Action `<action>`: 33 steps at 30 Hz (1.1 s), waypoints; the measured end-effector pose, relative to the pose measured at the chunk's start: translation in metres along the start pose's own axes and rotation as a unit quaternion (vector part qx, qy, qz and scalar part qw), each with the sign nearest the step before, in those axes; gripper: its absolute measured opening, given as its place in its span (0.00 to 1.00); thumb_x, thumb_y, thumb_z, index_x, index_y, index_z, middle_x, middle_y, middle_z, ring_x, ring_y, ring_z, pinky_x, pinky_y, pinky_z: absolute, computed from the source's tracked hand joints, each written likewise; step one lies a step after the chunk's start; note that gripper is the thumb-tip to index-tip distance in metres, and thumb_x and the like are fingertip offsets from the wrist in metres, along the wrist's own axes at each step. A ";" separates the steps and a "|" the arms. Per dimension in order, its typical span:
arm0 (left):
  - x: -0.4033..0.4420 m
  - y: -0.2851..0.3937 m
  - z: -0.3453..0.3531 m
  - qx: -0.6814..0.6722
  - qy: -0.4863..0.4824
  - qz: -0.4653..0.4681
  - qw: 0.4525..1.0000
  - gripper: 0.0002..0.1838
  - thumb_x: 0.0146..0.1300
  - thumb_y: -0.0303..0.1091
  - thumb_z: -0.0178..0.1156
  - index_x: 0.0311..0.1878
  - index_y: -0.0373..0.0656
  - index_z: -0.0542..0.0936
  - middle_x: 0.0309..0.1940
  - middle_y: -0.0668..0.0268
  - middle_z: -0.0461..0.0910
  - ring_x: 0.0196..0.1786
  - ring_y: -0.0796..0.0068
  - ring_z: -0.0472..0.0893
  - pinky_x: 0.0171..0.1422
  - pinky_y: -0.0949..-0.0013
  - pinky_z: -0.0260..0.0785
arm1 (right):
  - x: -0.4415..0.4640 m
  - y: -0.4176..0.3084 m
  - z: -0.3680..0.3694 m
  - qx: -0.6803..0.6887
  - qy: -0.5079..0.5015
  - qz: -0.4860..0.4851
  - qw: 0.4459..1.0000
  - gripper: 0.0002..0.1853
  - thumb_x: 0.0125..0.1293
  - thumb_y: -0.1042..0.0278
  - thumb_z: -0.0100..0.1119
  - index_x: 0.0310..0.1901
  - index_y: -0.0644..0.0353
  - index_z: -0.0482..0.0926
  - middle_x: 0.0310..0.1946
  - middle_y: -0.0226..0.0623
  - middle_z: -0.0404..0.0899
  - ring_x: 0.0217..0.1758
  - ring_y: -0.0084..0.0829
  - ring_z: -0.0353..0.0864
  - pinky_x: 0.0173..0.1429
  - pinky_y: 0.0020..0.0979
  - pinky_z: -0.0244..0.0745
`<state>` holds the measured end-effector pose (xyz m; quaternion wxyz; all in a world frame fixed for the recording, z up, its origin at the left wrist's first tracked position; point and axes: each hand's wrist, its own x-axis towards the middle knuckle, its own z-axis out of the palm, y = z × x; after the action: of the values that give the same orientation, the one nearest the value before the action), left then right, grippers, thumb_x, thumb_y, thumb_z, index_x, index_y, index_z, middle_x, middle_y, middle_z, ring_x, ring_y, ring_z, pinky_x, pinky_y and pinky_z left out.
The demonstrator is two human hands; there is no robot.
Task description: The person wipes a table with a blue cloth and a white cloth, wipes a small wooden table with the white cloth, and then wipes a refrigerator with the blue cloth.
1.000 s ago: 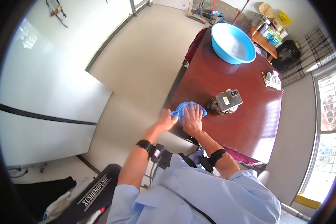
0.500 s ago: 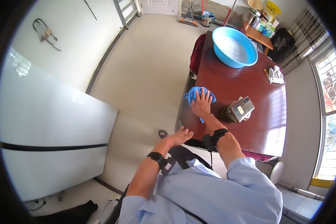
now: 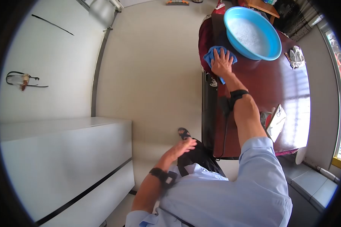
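The pale floor [image 3: 151, 75] lies alongside the surface [image 3: 261, 79], which is dark red and shiny, its right edge toward the window [image 3: 338, 109]. At the far end stands the blue basin [image 3: 274, 49], its rim close to the far edge; whitish suds cover what is inside. The blue cloth [image 3: 233, 59] sits on the left edge, toward the far left corner and just beside the basin. The right hand [image 3: 222, 64] rests palm down on it, fingers spread wide, and a strip of the cloth shows near the wrist. The left hand [image 3: 182, 147], a little blurred, hangs free off the surface's near left corner, above the person's leg, fingers loosely together and slightly bent. A white bundle [image 3: 297, 58] lies by the right edge, toward the far end. Toward the near edge, the forearm partly hides a jar [image 3: 264, 118] with a tilted phone [image 3: 277, 123] against it.
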<state>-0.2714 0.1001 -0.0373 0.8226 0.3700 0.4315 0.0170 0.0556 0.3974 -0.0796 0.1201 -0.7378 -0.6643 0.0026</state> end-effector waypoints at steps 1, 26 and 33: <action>-0.012 -0.004 -0.015 -0.025 0.043 -0.010 0.999 0.52 0.72 0.74 0.36 0.76 0.30 0.60 0.72 0.46 0.68 0.73 0.52 0.71 0.76 0.53 0.61 | 0.012 0.001 0.002 -0.003 -0.004 0.004 1.000 0.35 0.68 0.54 0.53 0.76 0.48 0.60 0.78 0.50 0.52 0.80 0.65 0.46 0.75 0.72 0.43; 0.016 -0.009 -0.192 0.298 0.105 -0.096 0.944 0.39 0.72 0.64 0.51 0.64 0.33 0.75 0.56 0.56 0.83 0.53 0.61 0.85 0.54 0.61 0.76 | -0.367 -0.083 -0.109 0.043 -0.070 0.012 0.997 0.30 0.55 0.71 0.65 0.63 0.52 0.77 0.73 0.46 0.62 0.77 0.56 0.57 0.77 0.56 0.55; 0.013 -0.004 -0.204 0.389 0.036 -0.069 0.918 0.34 0.71 0.62 0.53 0.53 0.34 0.83 0.47 0.59 0.86 0.45 0.65 0.86 0.46 0.64 0.77 | -0.472 -0.121 -0.112 0.036 -0.040 0.091 0.994 0.27 0.53 0.78 0.64 0.59 0.55 0.79 0.72 0.43 0.63 0.76 0.52 0.61 0.77 0.51 0.61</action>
<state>-0.4114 0.2227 -0.1212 0.5968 0.6289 0.4582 -0.1957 -0.0998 -0.0746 -0.0222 0.1193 -0.7897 -0.5981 0.0664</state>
